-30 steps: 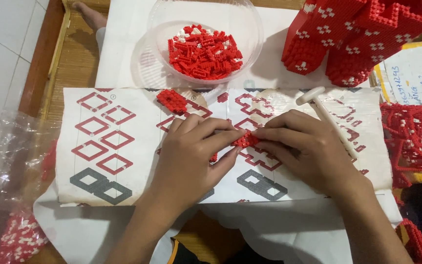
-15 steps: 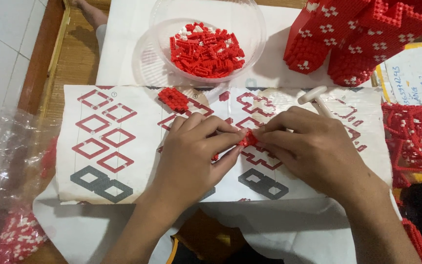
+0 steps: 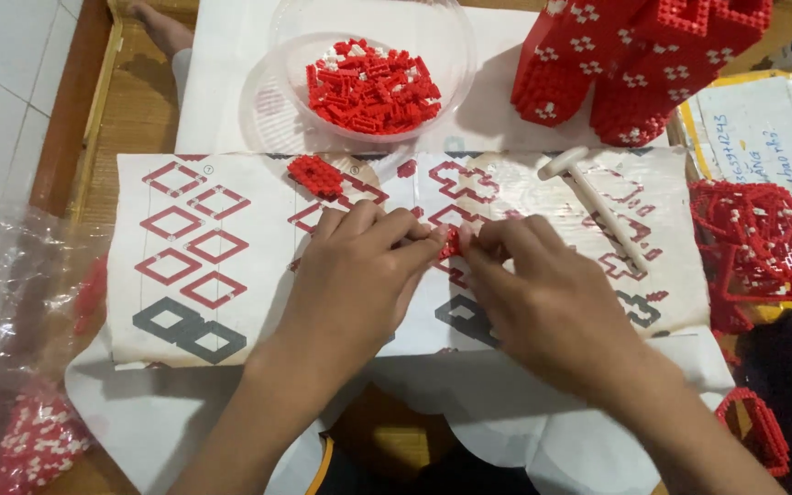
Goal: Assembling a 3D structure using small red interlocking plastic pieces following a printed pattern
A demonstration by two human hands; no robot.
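Two bare hands meet over a printed pattern sheet (image 3: 185, 275) on a low wooden desk (image 3: 130, 110), pinching one small red brick piece (image 3: 452, 242) between their fingertips. At far left, a crumpled clear plastic bag (image 3: 11, 367) holds red and white bricks. The sheet bears red diamond outlines and, lower down, grey ones; a small red block cluster (image 3: 315, 174) lies on its upper part. The left hand (image 3: 359, 275) rests knuckles-up, its grip closed on the piece from one side; the right hand (image 3: 543, 293) closes on it from the other, just above the sheet's middle. Behind them a clear bowl (image 3: 286, 55) carries a heap of loose red bricks. Right of centre lies a white stick-shaped tool (image 3: 598, 197), and beyond it stands a tall red brick model (image 3: 634, 64) dotted with white. A yellow-edged flat package with a white label (image 3: 763, 128) sits at the right edge, beside an open red lattice assembly (image 3: 753, 243). The piece is tiny and largely hidden by fingers; uneven pressure could likely snap it apart or flick it off the sheet, and a sweeping wrist could nudge the block cluster.
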